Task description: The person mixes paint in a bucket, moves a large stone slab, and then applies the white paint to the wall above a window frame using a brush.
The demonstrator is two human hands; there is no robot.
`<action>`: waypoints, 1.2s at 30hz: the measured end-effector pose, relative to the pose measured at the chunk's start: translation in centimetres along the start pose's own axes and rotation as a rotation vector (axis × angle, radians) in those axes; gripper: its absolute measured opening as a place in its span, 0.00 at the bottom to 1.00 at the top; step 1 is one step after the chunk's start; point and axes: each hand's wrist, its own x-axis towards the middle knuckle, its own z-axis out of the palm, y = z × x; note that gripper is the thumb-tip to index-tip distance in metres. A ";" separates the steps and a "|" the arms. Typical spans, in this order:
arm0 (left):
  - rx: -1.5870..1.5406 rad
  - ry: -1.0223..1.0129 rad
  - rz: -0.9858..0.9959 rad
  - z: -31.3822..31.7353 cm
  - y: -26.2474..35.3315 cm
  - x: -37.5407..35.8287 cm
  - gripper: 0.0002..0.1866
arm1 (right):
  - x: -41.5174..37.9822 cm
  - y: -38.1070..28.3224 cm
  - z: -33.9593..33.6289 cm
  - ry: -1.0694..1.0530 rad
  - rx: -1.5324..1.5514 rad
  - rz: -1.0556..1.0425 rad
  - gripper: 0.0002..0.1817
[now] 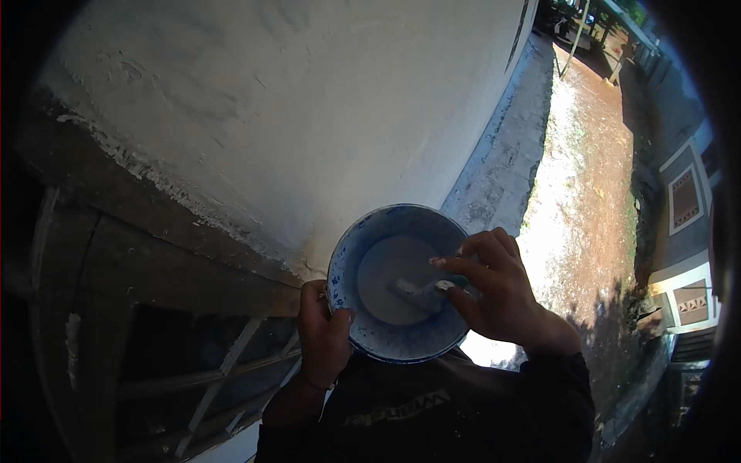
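A round blue basin (346,324) with a smudged inner wall is in front of my dark-clothed torso in the head view. Pale, milky liquid (382,270) covers its bottom. My left hand (323,336) grips the basin's left rim, thumb on the near side. Over the right rim reaches my right hand (494,285), thumb and fingers bent around a pale-coated tool (417,290) that dips into the liquid. White smears mark those fingertips. The hand partly hides the tool, so its exact kind cannot be made out.
A whitish wall (309,116) with rough, flaking paint rises close ahead. A dark wooden frame with panes (185,339) stands at left. A concrete ledge (502,162) runs along the wall, beside sunlit ground (587,193). Another building (683,201) is at far right.
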 end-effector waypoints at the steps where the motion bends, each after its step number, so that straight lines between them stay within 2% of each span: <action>1: -0.006 0.031 0.022 -0.1 0.6 -0.4 0.17 | 0.6 0.0 -0.4 -0.107 0.035 -0.073 0.17; 3: 0.008 0.012 -0.050 0.1 2.5 -1.1 0.16 | 1.8 -0.4 -0.8 -0.126 0.053 -0.148 0.15; 5: 0.009 0.051 -0.028 0.3 3.6 -1.7 0.17 | 2.9 -0.7 -1.2 -0.146 0.068 -0.226 0.13; 7: 0.009 0.092 -0.013 0.3 4.7 -2.5 0.17 | 4.1 -1.1 -1.7 -0.357 0.179 -0.257 0.12; 9: 0.049 0.085 -0.058 -0.1 6.1 -3.4 0.18 | 5.4 -1.5 -2.2 -0.375 0.226 -0.340 0.12; 14: -0.064 0.158 -0.003 -0.7 9.5 -5.7 0.20 | 8.9 -2.6 -4.9 -0.374 0.411 -0.605 0.10; 18: -0.040 0.251 0.057 -0.9 11.0 -7.4 0.21 | 10.9 -3.8 -6.1 -0.354 0.375 -0.798 0.10; 21: -0.009 0.336 0.068 0.0 12.2 -8.5 0.20 | 12.1 -4.5 -5.4 -0.447 0.372 -0.894 0.11; 26: 0.034 0.376 0.048 0.3 13.4 -9.8 0.18 | 13.9 -5.3 -5.8 -0.488 0.413 -0.916 0.11; 30: -0.049 0.433 0.070 1.1 14.8 -10.5 0.18 | 15.1 -5.5 -7.1 -0.452 0.476 -0.940 0.11; 32: -0.055 0.432 0.079 1.0 15.0 -10.8 0.18 | 15.6 -5.8 -7.2 -0.517 0.508 -0.945 0.11; 36: -0.015 0.452 0.073 1.2 15.2 -10.7 0.18 | 16.5 -5.7 -7.3 -0.475 0.522 -1.003 0.11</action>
